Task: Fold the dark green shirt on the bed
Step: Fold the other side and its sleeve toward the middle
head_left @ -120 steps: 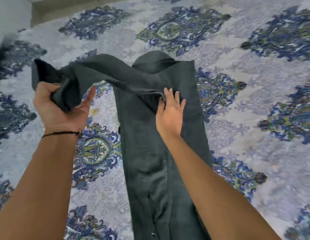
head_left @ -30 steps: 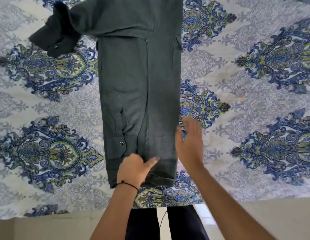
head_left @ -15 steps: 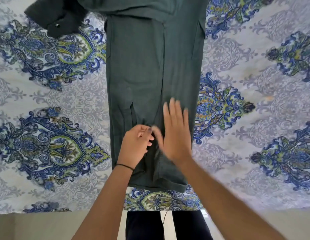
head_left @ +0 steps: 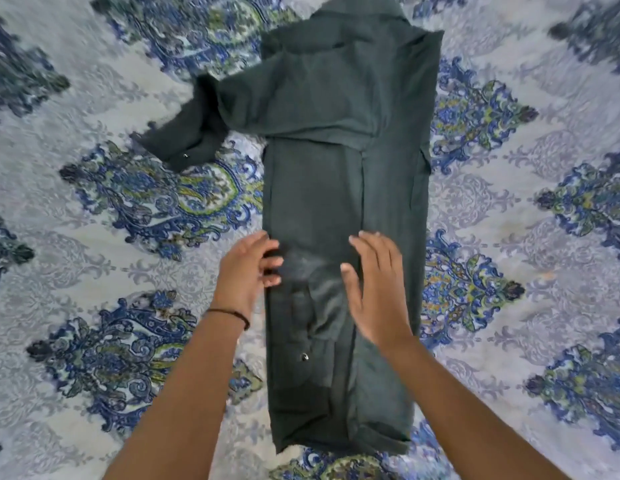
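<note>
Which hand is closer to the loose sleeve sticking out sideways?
Left. The left hand sits at the edge of the dark green shirt, below its loose sleeve; the right hand is farther, mid-shirt.

A soft bed cover [head_left: 94, 258] fills the whole view. It is pale grey and white with faint swirly lines. Big leafy shapes [head_left: 156, 199] in blue, green and a little yellow sit on it in rows, well apart. A tiny orange spot [head_left: 547, 274] shows on the right side.
</note>
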